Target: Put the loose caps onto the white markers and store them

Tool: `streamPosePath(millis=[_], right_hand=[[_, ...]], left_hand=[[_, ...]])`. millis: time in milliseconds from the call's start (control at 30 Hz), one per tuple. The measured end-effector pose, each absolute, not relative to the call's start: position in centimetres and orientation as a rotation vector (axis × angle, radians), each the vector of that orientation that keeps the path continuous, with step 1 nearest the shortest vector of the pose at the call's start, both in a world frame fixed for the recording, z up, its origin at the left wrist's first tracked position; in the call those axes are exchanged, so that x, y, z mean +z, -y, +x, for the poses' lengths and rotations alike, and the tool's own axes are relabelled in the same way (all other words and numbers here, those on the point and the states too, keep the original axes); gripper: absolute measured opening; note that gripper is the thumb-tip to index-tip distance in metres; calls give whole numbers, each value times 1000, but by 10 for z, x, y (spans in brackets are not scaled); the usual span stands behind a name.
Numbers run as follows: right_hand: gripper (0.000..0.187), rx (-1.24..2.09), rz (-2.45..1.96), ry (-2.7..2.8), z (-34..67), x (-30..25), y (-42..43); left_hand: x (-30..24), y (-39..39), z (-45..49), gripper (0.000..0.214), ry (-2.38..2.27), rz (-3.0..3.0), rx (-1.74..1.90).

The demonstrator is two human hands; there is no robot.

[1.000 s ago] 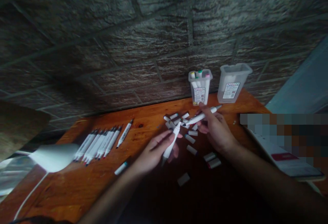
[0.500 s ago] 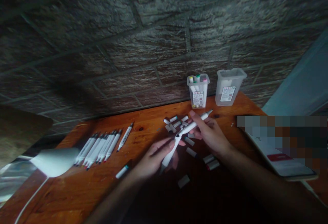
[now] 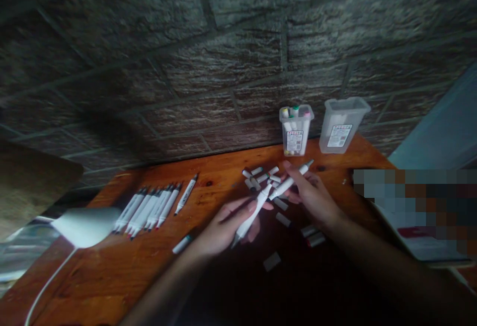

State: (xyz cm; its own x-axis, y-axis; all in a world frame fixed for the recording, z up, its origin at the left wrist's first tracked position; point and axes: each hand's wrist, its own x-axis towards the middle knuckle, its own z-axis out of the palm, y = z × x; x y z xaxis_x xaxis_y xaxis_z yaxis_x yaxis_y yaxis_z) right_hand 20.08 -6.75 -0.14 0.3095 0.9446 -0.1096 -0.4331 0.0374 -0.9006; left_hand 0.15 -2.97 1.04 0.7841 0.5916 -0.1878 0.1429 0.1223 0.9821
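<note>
My left hand [image 3: 233, 221] is closed around a white marker [image 3: 253, 216], its dark end pointing down toward me and its pale end up. Between the thumb and fingers of my right hand [image 3: 311, 194] is a second white marker [image 3: 288, 183], grey-tipped at the far end. The near ends of both markers almost meet above the table; whether they touch I cannot tell. Below and behind them lie several loose marker caps [image 3: 251, 183], white with coloured ends. A row of uncapped white markers [image 3: 149, 211] lies to the left, with one marker [image 3: 186, 194] slightly apart.
A clear plastic box [image 3: 296, 129] with several markers stands by the stone wall [image 3: 208, 77], beside another clear box [image 3: 343, 124]. On the left is a white lamp [image 3: 84, 226] with a cord. A tablet-like device [image 3: 421, 246], partly blurred out, lies right on the wooden table [image 3: 100, 286].
The markers' near ends have shifted slightly, with the left marker's upper end now more upright beside the right one. The whole view has moved a little, so objects appear farther right.
</note>
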Motion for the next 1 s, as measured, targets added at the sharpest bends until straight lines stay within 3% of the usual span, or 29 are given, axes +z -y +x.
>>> streamPosePath(millis=[367,1000], right_hand=[[37,986,-1007,396,226,5,62],[37,1075,-981,593,209,5,70]], left_hand=[[12,20,2,35,-632,1358,619],[4,20,5,42,-665,1368,340]])
